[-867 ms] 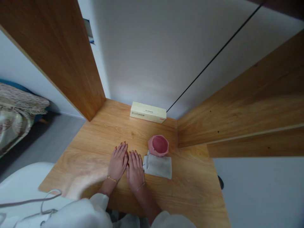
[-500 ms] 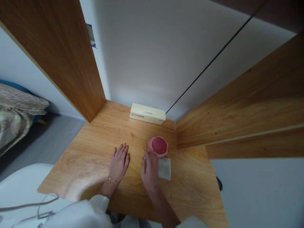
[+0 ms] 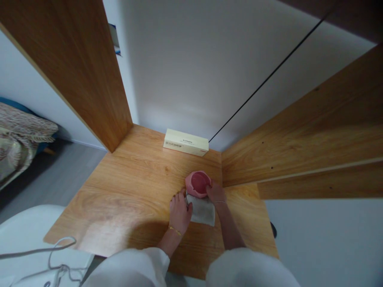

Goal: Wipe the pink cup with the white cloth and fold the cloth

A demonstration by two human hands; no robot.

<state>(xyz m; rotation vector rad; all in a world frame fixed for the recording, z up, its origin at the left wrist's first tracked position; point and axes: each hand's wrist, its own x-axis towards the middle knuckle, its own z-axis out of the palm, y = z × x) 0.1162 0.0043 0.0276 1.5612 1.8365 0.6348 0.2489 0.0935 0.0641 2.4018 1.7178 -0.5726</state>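
A pink faceted bowl (image 3: 200,182) stands on the wooden tabletop, its hollow facing up. My right hand (image 3: 216,193) grips its right rim, with fingertips reaching over the edge. A pale grey folded cloth (image 3: 202,211) lies flat right below the bowl, touching or nearly touching its base. My left hand (image 3: 179,212) rests at the cloth's left side, fingers pointing toward the bowl. Its thumb is spread away from the fingers and lies over the cloth's edge; whether the fingertips touch the bowl is hard to make out.
A long cream box (image 3: 186,142) stands against the back wall. Wooden panels rise at the left (image 3: 89,75) and right (image 3: 299,131) of the tabletop (image 3: 119,191). A white surface with a cable (image 3: 32,252) is at lower left, and a draped blanket (image 3: 20,131) beyond it.
My left hand has moved right, from lying flat on the table to the cloth's left edge. My right hand has shifted right and taken hold of the bowl's rim, uncovering the cloth.
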